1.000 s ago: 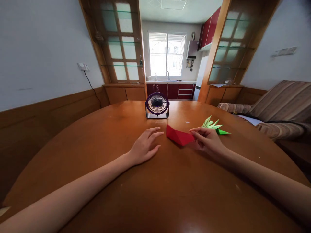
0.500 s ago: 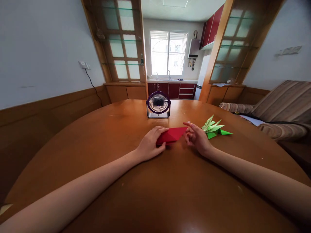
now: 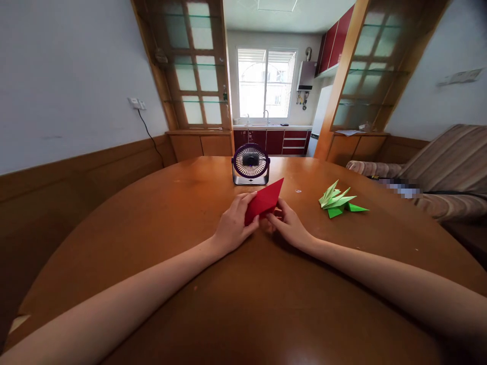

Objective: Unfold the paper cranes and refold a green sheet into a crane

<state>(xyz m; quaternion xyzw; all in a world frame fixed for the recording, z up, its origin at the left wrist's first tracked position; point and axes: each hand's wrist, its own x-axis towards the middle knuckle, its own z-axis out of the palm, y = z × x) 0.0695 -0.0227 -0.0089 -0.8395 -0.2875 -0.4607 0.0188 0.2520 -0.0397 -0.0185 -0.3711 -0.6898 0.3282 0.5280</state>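
A piece of folded red paper (image 3: 266, 198) is tilted up over the middle of the table, one pointed corner towards the upper right. My left hand (image 3: 235, 220) is closed on its left end, thumb in front and fingers behind. At the paper's lower right edge, my right hand (image 3: 291, 225) pinches it between thumb and fingers; some of those fingertips are hidden behind the paper. Off to the right of my right hand lies a green folded-paper figure (image 3: 337, 200) with several pointed, leaf-like tips.
A small dark purple desk fan (image 3: 250, 163) stands just beyond the red paper on the brown wooden table (image 3: 160, 213). A tiny white scrap (image 3: 298, 191) lies right of the fan. Beyond the table's right edge is a striped sofa (image 3: 449, 162).
The red paper has gone from lying nearly flat to tilted up, its point now raised. My right hand has moved left and taken hold of the paper's lower right edge.
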